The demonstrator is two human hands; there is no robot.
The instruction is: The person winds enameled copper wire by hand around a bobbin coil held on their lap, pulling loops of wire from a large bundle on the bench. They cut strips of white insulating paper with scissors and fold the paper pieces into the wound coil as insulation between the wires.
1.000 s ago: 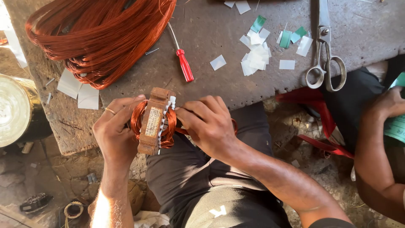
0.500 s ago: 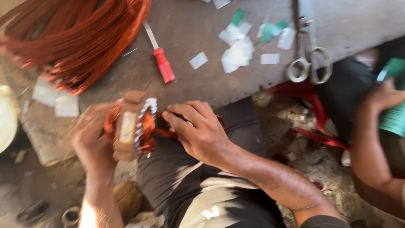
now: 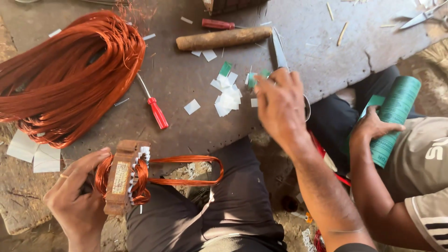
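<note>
My left hand (image 3: 77, 198) grips a rusty motor core (image 3: 120, 177) wound with copper wire, held over my lap below the table's front edge. A loop of copper wire (image 3: 191, 170) trails from the core to the right. My right hand (image 3: 280, 107) is away from the core, stretched out over the table edge with its fingers extended on top of a pair of scissors (image 3: 279, 49). Only the blade and part of one handle ring show; the grip is hidden under the hand. Small white and green paper pieces (image 3: 226, 93) lie just left of it.
A big coil of copper wire (image 3: 70, 74) fills the table's left. A red-handled screwdriver (image 3: 156, 109), a wooden stick (image 3: 224, 38) and a second pair of scissors (image 3: 424, 16) lie on the table. At right, another person's hand (image 3: 373, 127) holds a green roll (image 3: 394, 116).
My right hand has let go of the core and moved up and right onto the scissors. The left hand still holds the core, with a wire loop now trailing out.
</note>
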